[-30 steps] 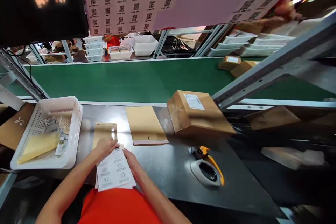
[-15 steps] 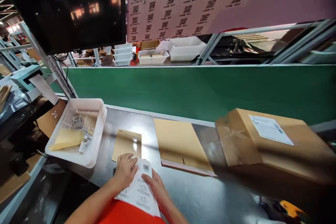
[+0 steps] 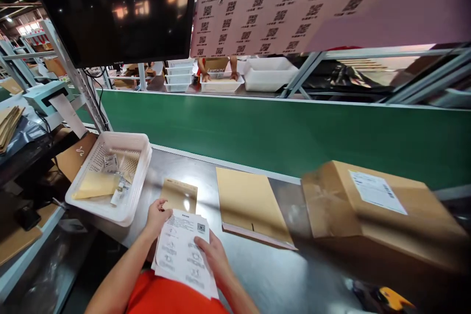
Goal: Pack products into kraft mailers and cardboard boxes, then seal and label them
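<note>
A small stack of printed paper sheets with drawings and a QR code is held close to my body. My left hand pinches the stack's upper left corner. On the right edge, my right hand grips it, thumb on top and fingers underneath. Just beyond the papers lies a small brown cardboard envelope on the metal table. A larger tan mailer envelope rests flat to its right, its pale flap strip facing me.
At left stands a white basket holding a yellow padded envelope and small bagged items. A taped carton fills the right side. A green conveyor belt runs behind the table; a co-worker's hands touch a white basket beyond it.
My left hand has slid from over the sheets to their upper left corner, uncovering more print. A co-worker's hands have appeared at the far basket. The camera view has shifted slightly.
</note>
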